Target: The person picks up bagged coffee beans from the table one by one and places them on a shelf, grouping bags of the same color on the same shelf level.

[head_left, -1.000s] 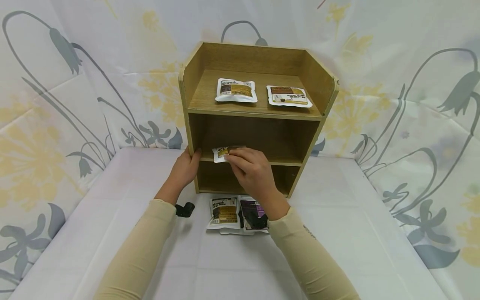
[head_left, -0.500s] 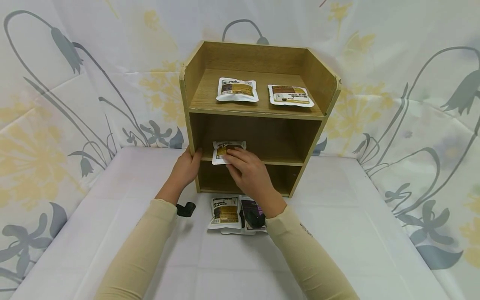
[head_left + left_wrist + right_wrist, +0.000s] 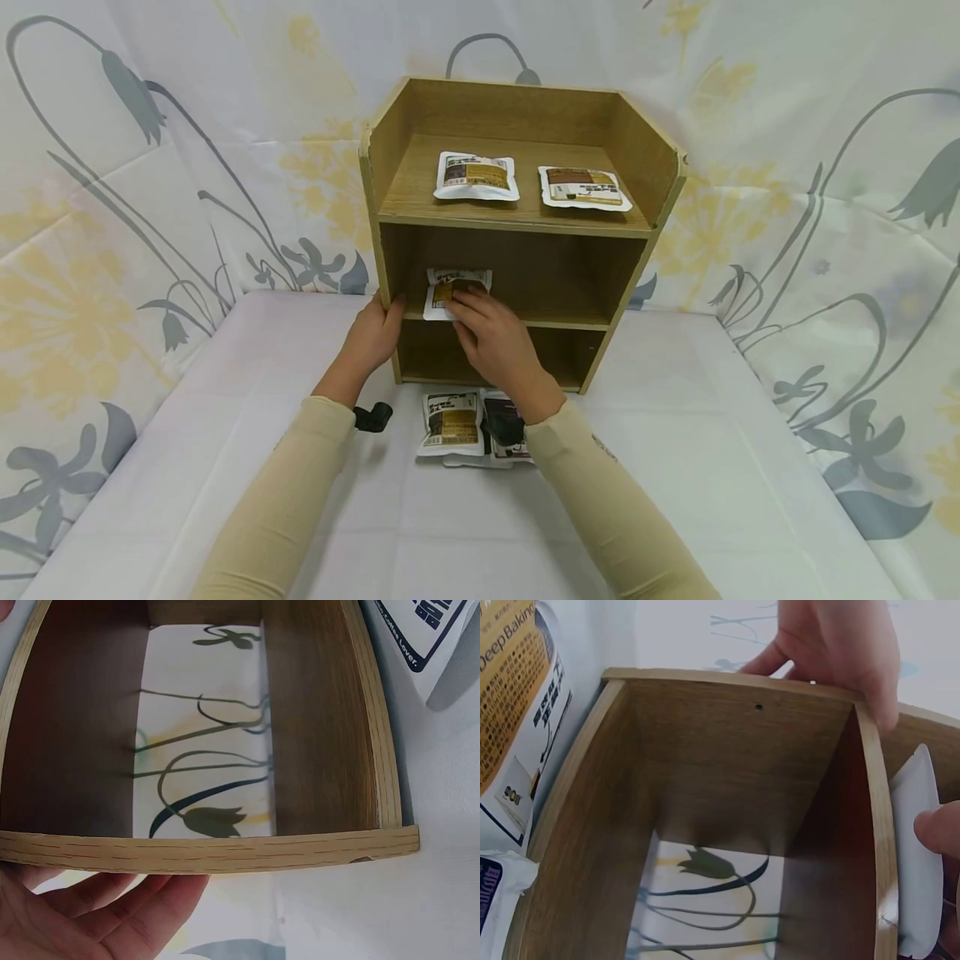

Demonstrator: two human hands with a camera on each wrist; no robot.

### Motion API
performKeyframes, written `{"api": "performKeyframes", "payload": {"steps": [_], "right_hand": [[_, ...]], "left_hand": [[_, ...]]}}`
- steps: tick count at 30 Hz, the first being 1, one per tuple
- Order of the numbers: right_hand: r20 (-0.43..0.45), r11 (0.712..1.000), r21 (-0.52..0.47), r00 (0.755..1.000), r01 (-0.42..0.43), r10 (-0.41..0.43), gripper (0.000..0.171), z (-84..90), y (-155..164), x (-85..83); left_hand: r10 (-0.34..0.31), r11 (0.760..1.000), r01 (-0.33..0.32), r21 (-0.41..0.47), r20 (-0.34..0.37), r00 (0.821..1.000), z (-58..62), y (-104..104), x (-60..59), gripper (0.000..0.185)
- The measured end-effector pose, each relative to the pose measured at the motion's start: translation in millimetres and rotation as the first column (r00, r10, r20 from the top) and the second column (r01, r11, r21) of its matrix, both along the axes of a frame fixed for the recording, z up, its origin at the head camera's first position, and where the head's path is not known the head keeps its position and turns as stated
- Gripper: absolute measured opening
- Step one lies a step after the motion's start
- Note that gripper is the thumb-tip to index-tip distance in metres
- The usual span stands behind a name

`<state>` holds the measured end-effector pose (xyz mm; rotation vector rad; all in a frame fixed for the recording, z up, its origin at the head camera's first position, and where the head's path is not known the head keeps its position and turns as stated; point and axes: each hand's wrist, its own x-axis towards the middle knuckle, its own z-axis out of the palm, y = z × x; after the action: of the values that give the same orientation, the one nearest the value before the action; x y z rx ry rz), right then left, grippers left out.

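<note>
A small wooden shelf unit (image 3: pixel 517 225) stands upright. My left hand (image 3: pixel 372 333) grips its left side panel, fingers around the outside in the left wrist view. On the middle shelf, toward the left, lies a flat white coffee pouch (image 3: pixel 441 292) with a brown and yellow label. My right hand (image 3: pixel 497 337) holds this pouch, fingers over its right part. In the right wrist view the thumb (image 3: pixel 939 829) touches the pouch (image 3: pixel 915 862), which lies close against the shelf board. Two similar pouches, one left (image 3: pixel 476 177) and one right (image 3: pixel 585 189), lie on the top shelf.
Before the unit, on the white cloth (image 3: pixel 450 533), lie a brown-labelled pouch (image 3: pixel 452 425) and a dark-labelled pouch (image 3: pixel 501 408) partly behind my right wrist; another white edge shows beneath them. The bottom compartment (image 3: pixel 431 354) is bare. Flowered cloth (image 3: pixel 750 150) hangs behind.
My right hand has moved the pouch back onto the middle shelf, and its label now shows more fully. My left hand stays on the side panel.
</note>
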<state>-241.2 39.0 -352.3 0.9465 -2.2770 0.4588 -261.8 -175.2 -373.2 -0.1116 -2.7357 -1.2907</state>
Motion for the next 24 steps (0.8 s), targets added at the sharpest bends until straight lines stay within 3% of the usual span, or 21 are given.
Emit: {"api": "performKeyframes", "payload": {"steps": [14,24], "right_hand": [[0.016,1.0,-0.002,1.0,0.026,-0.026,0.03,-0.4,-6,-19.0],[0.081,0.998,0.006,0.995,0.058,-0.059,0.03,2.9,-11,-27.0]], "left_hand": [[0.007,1.0,-0.007,0.002,0.007,1.0,4.0,1,1.8,0.063],[0.01,1.0,-0.01,0.01,0.009,1.0,2.9,1,1.1,0.062]]}}
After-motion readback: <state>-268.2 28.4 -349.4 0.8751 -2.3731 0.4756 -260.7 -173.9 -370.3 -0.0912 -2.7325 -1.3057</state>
